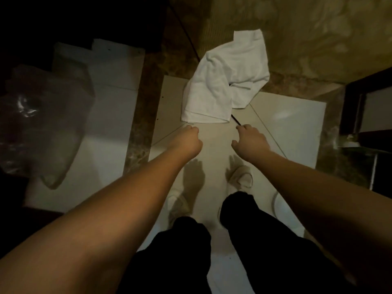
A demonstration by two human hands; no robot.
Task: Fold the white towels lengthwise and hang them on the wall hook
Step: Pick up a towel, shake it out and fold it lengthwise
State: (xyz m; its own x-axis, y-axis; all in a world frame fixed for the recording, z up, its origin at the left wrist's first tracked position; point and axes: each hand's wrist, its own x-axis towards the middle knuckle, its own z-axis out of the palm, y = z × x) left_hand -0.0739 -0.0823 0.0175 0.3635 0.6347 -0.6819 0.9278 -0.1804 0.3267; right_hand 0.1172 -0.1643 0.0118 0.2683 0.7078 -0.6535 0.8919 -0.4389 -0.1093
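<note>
Reaching down toward the crumpled white towel, heaped on the tiled floor against the foot of the wall, well placed for a pick-up by its near hem. Left hand brought right to the hem's corner, fingers curled, whether already pinching cloth impossible to tell. Right hand set just short of the hem, fingers loosely bent and grasping nothing. No wall hook anywhere in view; dim, blurred clear plastic bag at left, contents unreadable.
</note>
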